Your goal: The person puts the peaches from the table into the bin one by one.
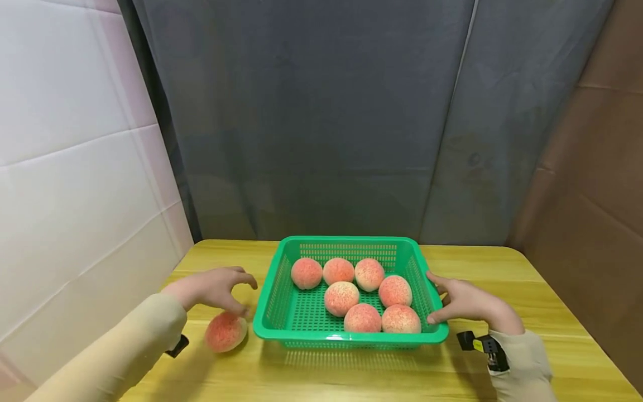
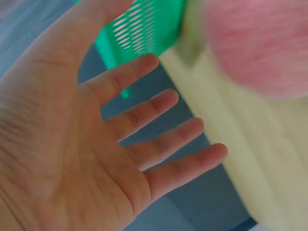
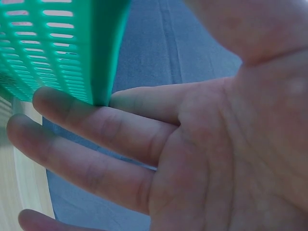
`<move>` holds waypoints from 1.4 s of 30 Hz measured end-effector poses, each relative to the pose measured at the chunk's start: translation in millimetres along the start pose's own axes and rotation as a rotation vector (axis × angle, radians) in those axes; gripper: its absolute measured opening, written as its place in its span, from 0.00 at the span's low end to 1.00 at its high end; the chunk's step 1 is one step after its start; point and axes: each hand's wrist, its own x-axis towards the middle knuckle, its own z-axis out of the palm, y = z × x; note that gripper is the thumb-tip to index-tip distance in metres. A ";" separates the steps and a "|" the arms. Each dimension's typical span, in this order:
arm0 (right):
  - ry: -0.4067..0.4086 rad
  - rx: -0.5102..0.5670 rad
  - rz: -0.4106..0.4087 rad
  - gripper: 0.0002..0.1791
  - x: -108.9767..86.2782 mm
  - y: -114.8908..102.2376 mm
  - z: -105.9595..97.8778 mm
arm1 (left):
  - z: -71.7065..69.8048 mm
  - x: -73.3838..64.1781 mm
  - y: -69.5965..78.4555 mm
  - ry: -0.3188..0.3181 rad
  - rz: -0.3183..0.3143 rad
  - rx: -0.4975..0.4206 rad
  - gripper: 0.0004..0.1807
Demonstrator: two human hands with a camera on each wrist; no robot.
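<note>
In the head view, my left hand [image 1: 216, 287] hovers with spread fingers just behind and above a loose peach [image 1: 225, 333], which lies on the table left of a green plastic basket [image 1: 275, 335]. The left wrist view shows that palm [image 2: 72, 144] bare, fingers apart, with a blurred pink peach [image 2: 264, 43] beyond them. My right hand [image 1: 464, 301] is at the basket's right rim, thumb and forefinger tips against it. Its other fingers [image 3: 110, 130] extend along the basket's outer side in the right wrist view. Several fuzzy pink-and-cream peaches [image 1: 363, 318] sit inside the basket, mostly toward its right half.
The basket stands on a light wood table [image 1: 351, 379] with rounded back corners. Behind it hangs a dark grey curtain [image 1: 311, 123]. A white panel [image 1: 75, 167] closes off the left side and a brown one [image 1: 593, 195] the right.
</note>
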 end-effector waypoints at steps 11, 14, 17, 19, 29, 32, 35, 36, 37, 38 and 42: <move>-0.002 -0.007 -0.018 0.59 2.7 -2.2 -0.1 | 43.4 -23.1 -15.3 -0.097 0.025 -0.155 0.31; 0.000 -0.011 -0.023 0.59 3.9 -2.8 -1.5 | 50.2 -24.1 -14.8 -0.084 0.036 -0.188 0.32; 0.002 -0.020 -0.016 0.59 4.9 -2.7 -2.8 | 55.3 -24.7 -13.5 -0.069 0.049 -0.186 0.33; 0.002 -0.025 -0.007 0.59 5.2 -2.4 -3.3 | 58.7 -25.0 -12.6 -0.065 0.056 -0.181 0.33; 0.004 -0.026 0.006 0.59 1.5 -2.7 -3.5 | 76.8 -26.0 -6.4 0.027 0.075 -0.165 0.34; 0.001 -0.014 0.003 0.59 0.8 -1.7 -3.5 | 81.0 -26.9 -4.6 0.058 0.085 -0.172 0.31; 0.001 -0.005 -0.003 0.59 1.1 -0.7 -3.0 | 82.9 -28.2 -3.6 0.081 0.091 -0.180 0.28; 0.000 -0.002 -0.007 0.59 1.2 -0.5 -2.8 | 83.2 -28.6 -3.6 0.086 0.092 -0.180 0.28; 0.000 0.000 -0.009 0.59 1.2 -0.5 -2.4 | 83.4 -28.8 -3.5 0.089 0.091 -0.180 0.27; -0.002 0.002 -0.010 0.59 1.1 -0.5 -2.1 | 83.7 -29.0 -3.6 0.090 0.089 -0.180 0.27; -0.007 0.009 -0.010 0.59 -0.2 -0.7 -0.8 | 84.7 -29.0 -4.9 0.082 0.086 -0.186 0.27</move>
